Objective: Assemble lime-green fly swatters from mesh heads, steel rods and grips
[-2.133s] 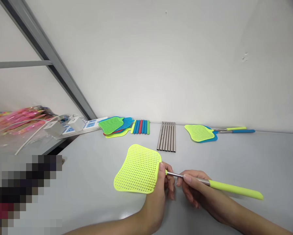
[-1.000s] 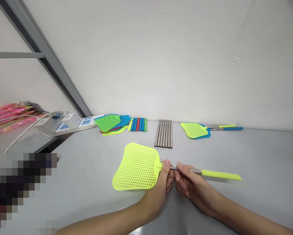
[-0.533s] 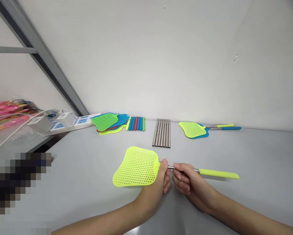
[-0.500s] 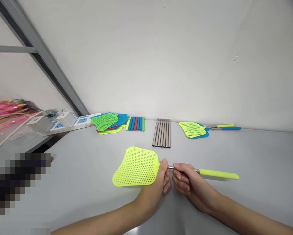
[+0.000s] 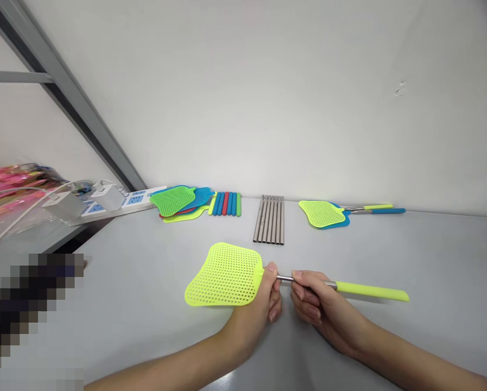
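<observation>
A yellow fly swatter [image 5: 225, 276] with a perforated head, a metal telescopic rod and a yellow grip is held level above the table. My left hand [image 5: 263, 301] pinches it at the neck, where the head meets the rod. Closed around the thicker metal tube is my right hand [image 5: 318, 304], just left of the yellow grip [image 5: 371, 291]. A short length of thin rod [image 5: 284, 278] shows between the two hands. Behind them lies a row of metal rods [image 5: 269, 220].
At the back left lie stacked swatter heads [image 5: 173, 201] beside coloured grips [image 5: 225, 204]. Two whole swatters, yellow [image 5: 322, 213] and blue [image 5: 385, 211], rest at the back right against the wall. A power strip [image 5: 135, 199] with plugged-in chargers and bagged pink items [image 5: 11, 187] are far left.
My hands have moved slightly apart, the right one to the right with the grip. More of the thin rod shows between them.
</observation>
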Demonstrator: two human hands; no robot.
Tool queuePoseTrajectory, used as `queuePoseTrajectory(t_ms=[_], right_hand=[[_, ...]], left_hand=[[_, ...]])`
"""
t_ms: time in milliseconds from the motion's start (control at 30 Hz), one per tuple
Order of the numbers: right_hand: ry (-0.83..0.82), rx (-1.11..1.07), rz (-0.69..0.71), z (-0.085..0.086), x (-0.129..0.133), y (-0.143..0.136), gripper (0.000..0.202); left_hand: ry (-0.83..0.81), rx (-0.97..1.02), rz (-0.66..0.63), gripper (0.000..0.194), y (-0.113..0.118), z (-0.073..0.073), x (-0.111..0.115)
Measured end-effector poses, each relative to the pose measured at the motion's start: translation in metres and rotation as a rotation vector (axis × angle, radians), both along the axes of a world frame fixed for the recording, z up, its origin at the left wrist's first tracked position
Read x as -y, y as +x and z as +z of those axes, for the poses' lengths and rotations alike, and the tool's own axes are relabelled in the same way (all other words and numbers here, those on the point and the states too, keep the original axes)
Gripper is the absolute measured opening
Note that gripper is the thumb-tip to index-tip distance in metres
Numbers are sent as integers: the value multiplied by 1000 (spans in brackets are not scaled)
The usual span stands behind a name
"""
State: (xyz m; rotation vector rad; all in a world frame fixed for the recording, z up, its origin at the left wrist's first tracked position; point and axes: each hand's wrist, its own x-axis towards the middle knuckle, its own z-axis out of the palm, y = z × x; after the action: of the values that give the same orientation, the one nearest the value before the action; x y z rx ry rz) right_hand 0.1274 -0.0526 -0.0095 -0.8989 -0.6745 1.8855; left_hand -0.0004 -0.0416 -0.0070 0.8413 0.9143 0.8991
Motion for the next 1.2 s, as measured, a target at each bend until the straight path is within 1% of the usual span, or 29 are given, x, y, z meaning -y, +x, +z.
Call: queuePoseTrajectory(t_ms=[400, 733, 967, 1100, 1200], right_hand=[[12, 14, -8, 1, 0, 2, 33], [30, 21, -10, 1, 1, 5, 34], [59, 15, 58, 1, 0, 6, 33], [78, 27, 93, 2, 1, 6, 34], [105, 39, 104, 3, 3, 6, 36]], left_hand=[[29, -50, 17, 40, -3, 3, -1], [68, -39, 27, 40, -3, 3, -2], [107, -45, 70, 36, -2, 2, -2], [155, -47, 44, 35, -4, 0, 0], [225, -89, 2, 37, -5, 1, 3]])
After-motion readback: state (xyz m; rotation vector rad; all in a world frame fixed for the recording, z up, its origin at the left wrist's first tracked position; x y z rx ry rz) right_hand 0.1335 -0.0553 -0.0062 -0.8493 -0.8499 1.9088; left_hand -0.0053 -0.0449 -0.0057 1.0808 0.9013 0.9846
